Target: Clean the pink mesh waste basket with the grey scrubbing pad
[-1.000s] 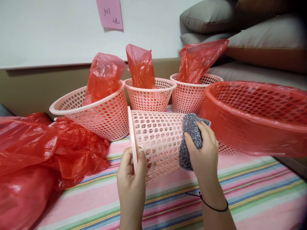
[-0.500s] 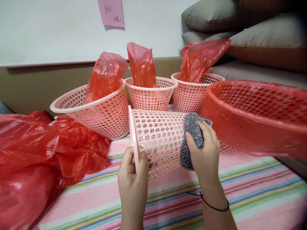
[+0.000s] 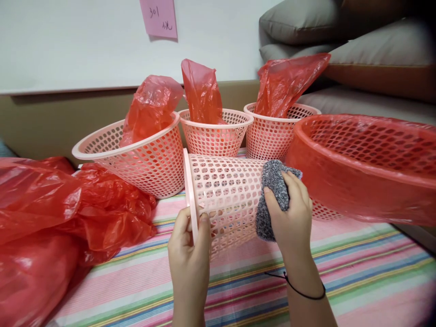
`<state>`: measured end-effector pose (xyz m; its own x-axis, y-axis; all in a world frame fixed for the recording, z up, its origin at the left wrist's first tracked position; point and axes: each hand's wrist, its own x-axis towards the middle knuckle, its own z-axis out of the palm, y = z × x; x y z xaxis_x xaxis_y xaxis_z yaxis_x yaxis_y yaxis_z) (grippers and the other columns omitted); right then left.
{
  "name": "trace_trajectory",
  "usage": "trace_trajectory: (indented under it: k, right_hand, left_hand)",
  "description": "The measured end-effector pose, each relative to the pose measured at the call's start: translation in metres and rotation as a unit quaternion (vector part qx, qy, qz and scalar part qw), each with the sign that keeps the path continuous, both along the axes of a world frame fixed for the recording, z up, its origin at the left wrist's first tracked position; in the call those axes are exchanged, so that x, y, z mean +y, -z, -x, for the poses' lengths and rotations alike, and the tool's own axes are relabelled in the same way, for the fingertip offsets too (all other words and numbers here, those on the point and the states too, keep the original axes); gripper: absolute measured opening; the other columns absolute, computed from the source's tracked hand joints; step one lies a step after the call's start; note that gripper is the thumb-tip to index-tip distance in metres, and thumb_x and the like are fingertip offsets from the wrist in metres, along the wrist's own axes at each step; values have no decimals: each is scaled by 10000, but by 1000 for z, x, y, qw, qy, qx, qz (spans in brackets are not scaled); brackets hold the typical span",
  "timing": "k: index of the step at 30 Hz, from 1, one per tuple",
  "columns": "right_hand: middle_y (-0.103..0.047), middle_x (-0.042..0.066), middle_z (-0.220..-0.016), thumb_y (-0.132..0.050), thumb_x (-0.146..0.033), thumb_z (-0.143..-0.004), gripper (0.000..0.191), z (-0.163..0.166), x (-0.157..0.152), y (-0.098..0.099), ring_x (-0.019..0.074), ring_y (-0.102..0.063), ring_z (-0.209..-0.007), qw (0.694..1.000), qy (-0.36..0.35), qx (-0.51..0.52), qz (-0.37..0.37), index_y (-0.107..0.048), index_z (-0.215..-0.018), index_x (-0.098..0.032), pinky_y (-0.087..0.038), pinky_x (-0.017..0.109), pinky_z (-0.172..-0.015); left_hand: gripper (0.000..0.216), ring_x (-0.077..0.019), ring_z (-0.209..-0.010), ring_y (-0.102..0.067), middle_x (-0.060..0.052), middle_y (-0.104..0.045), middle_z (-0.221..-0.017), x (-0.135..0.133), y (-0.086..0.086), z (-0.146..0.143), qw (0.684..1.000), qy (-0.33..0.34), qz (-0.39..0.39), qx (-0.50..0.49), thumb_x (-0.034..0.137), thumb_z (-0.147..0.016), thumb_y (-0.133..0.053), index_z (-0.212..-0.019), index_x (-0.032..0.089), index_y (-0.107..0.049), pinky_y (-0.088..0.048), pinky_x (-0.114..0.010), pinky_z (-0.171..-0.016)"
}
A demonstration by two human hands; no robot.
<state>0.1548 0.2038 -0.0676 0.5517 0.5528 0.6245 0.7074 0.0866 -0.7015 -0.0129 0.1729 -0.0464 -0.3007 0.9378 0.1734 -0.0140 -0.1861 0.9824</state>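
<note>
A pink perforated plastic basket (image 3: 226,186) lies tipped on its side in front of me, its rim toward the left and its base toward the right. My left hand (image 3: 190,245) is closed on the rim, thumb outside and fingers reaching within the basket. My right hand (image 3: 293,209) grips a dark grey fuzzy cloth (image 3: 272,204) and presses it against the base end. The cloth covers that end, so the basket's bottom is hidden.
Behind stand three pink baskets (image 3: 146,156) with red plastic bags (image 3: 202,93) in them. A red-bag-lined basket (image 3: 361,181) is at the right. Loose red bags (image 3: 44,218) heap at the left on the striped cloth (image 3: 248,281). Grey cushions (image 3: 381,54) are stacked back right.
Hardly anything differs. The view has shifted very slightly; both hands keep the same hold on the basket and the cloth.
</note>
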Motion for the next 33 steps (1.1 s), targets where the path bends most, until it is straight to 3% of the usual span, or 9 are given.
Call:
trace_trajectory:
  k: [16,33]
  right_hand:
    - [-569,144,-1374,-542,-440,-849,488,-1,0,0,316,-497,-1301,1000,-4,7,4,-611,-1256,-181,-353,551,-1103]
    - [-571,154,-1368,-537,-454,-850,499,-1,2,1,327,-500,-1302,1000,-1,4,1,-614,-1254,-171,-351,567,-1109]
  left_hand:
    - [191,-103,-614,-595,21,-619,-741,-1,4,-1,998,20,24,-55,385,-836,-671,-853,202,-619,-571,-199,-590]
    - [156,-73,-593,-573,55,-563,-693,1,2,0,1000,6,-1,4,361,-858,-643,-843,210,-611,-542,-141,-564]
